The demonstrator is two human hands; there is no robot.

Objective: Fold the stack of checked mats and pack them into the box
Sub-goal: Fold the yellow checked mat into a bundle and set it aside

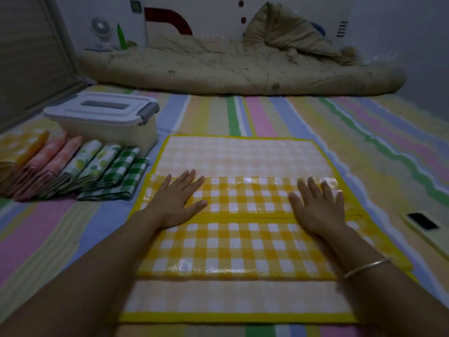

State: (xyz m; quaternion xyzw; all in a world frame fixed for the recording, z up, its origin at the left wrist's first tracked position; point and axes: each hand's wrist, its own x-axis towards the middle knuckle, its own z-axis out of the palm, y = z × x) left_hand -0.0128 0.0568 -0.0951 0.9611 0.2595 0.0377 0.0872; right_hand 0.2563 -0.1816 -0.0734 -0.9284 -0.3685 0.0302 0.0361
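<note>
Both hands are flat, fingers straight and spread, clamped on nothing: left hand (176, 203) and right hand (315, 207) press down on the glossy folded band of the yellow checked mat (243, 244). The mat lies on the striped floor sheet (267, 113) right in front of me, with pale backing showing beyond the band on both the far and near sides and a yellow hem line running across just below my palms. Risks as I see them: the surface looks slick, so the flap probably springs open once I lift off, since nothing but palm pressure holds the crease. The band's right end looks slightly skewed against the backing edge, so any further fold likely stacks that error and the packet comes out crooked. My bangle (366, 267) sits over the mat and could drag the layer when I slide. The phone (422, 221) lies near the mat's right edge, so a wide sweep could knock it. The box (107, 122) stands far left with its lid (102, 108) on, so packing needs a free hand first. The folded mats (73, 169) lean in a row just in front of the box and touch this mat's left corner; tugging it could topple them.
</note>
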